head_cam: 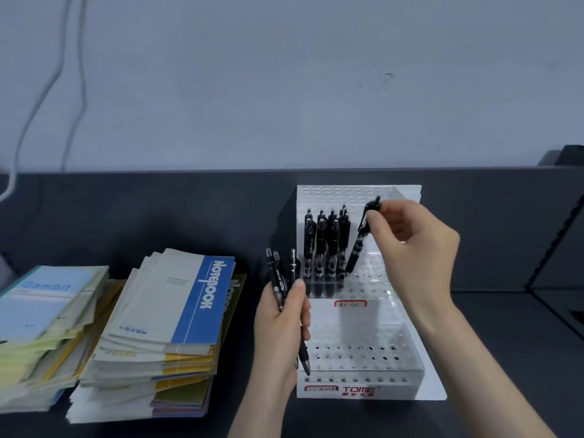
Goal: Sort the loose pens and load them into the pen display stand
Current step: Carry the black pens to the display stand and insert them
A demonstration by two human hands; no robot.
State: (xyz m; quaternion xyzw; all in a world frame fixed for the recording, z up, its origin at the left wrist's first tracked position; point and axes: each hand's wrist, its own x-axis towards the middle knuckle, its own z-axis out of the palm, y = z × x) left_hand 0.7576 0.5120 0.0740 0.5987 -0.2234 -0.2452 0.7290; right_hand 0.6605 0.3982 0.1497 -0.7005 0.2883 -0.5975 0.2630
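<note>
A clear tiered pen display stand point(363, 387) with rows of holes stands on the dark desk. Several black pens point(325, 248) stand upright in the left part of its upper tier. My right hand point(410, 238) pinches the top of one black pen point(358, 245), which tilts with its tip at a hole just right of the standing pens. My left hand point(281, 336), just left of the stand, grips a bundle of three black pens point(281, 276) pointing up.
Two stacks of notebooks lie at the left: one with a blue "Notebook" cover point(170, 311) and one with a light-blue "Gambit" cover point(47, 311). A grey wall point(284, 90) rises behind the desk, with cables point(72, 90) hanging at the left.
</note>
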